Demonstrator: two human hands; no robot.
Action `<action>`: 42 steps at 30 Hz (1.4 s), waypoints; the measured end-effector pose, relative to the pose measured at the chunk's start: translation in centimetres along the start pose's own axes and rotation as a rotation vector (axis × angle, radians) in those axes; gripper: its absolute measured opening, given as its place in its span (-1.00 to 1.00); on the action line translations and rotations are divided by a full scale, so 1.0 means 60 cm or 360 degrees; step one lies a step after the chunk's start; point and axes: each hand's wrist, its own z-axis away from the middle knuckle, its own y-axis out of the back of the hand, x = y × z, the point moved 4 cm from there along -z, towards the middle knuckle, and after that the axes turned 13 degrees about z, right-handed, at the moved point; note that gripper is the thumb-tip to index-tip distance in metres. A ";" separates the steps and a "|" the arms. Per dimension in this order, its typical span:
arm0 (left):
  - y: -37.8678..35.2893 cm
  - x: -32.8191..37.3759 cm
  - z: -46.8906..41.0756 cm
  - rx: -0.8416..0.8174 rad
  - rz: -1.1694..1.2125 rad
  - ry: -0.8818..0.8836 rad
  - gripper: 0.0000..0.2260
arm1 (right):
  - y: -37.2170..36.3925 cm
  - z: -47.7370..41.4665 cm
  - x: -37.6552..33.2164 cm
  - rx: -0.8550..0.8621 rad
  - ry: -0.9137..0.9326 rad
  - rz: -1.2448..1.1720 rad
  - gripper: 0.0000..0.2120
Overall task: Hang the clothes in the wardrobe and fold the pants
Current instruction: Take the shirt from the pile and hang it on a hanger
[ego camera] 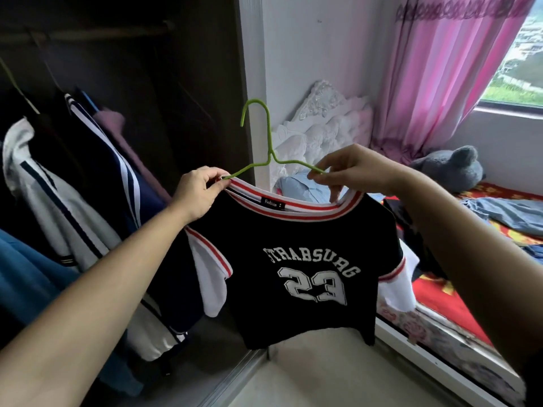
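Note:
A black T-shirt (296, 259) with a red-and-white striped collar, white sleeves and the number 23 hangs in front of me. A green wire hanger (266, 133) sticks up from its neck, hook upright. My left hand (199, 192) pinches the collar's left end together with the hanger's left arm. My right hand (349, 168) pinches the hanger's right arm at the collar's right side. The open wardrobe (147, 83) stands at left, its rail (88, 33) high up in the dark.
Several garments (73, 183) hang on the rail's left part. Right of the wardrobe is a bed (440, 301) with a red cover, denim clothes (511, 212), a grey plush toy (452, 168) and a white headboard (323, 118). Pink curtains (440, 69) frame a window.

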 end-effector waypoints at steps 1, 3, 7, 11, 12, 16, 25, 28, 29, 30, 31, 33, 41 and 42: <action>0.002 -0.006 -0.004 -0.0008 -0.0101 -0.0047 -0.79 | -0.004 -0.003 -0.007 -0.0020 -0.0008 -0.0046 -0.88; 0.008 -0.020 -0.015 -0.0129 -0.0499 -0.0129 -0.61 | -0.010 -0.013 -0.020 0.0029 -0.0035 -0.0163 -0.87; 0.071 -0.074 -0.036 -0.0366 -0.1522 -0.0011 -0.46 | -0.012 -0.037 -0.046 0.0192 -0.0130 -0.0201 -0.88; 0.136 -0.125 -0.014 -0.0561 -0.2320 0.0196 -0.52 | -0.020 -0.070 -0.075 0.0301 -0.0217 -0.0130 -0.90; 0.143 -0.134 -0.006 -0.0576 -0.2341 0.0206 -0.59 | -0.026 -0.080 -0.084 0.0324 -0.0234 -0.0114 -0.90; 0.177 -0.144 0.021 -0.0523 -0.2300 0.0109 -0.70 | -0.064 -0.125 -0.126 0.0370 -0.0265 -0.0098 -0.89; 0.270 -0.143 0.073 -0.0033 -0.1907 -0.0161 -0.84 | -0.127 -0.272 -0.250 0.0631 -0.0189 -0.0361 -0.84; 0.307 -0.110 0.070 0.0460 -0.1678 -0.0273 -0.53 | -0.133 -0.335 -0.284 0.0633 -0.0128 -0.0570 -0.78; 0.320 -0.098 0.067 0.0558 -0.1654 -0.0278 -0.46 | -0.133 -0.357 -0.295 0.0626 -0.0096 -0.0605 -0.78; 0.334 -0.086 0.061 0.0633 -0.1652 -0.0242 -0.42 | -0.132 -0.379 -0.307 0.0618 -0.0061 -0.0642 -0.78; 0.351 -0.081 0.051 0.0691 -0.1640 -0.0167 -0.39 | -0.130 -0.401 -0.319 0.0614 -0.0025 -0.0683 -0.78; 0.387 -0.081 0.028 0.0749 -0.1515 0.0095 -0.37 | -0.126 -0.446 -0.340 0.0605 0.0036 -0.0748 -0.77; 0.374 -0.089 0.008 0.0542 -0.1337 0.0335 -0.30 | -0.150 -0.573 -0.402 0.0365 0.0289 -0.0595 -0.82; 0.370 -0.083 0.012 0.0548 -0.1315 0.0358 -0.30 | -0.158 -0.582 -0.401 0.0328 0.0285 -0.0547 -0.82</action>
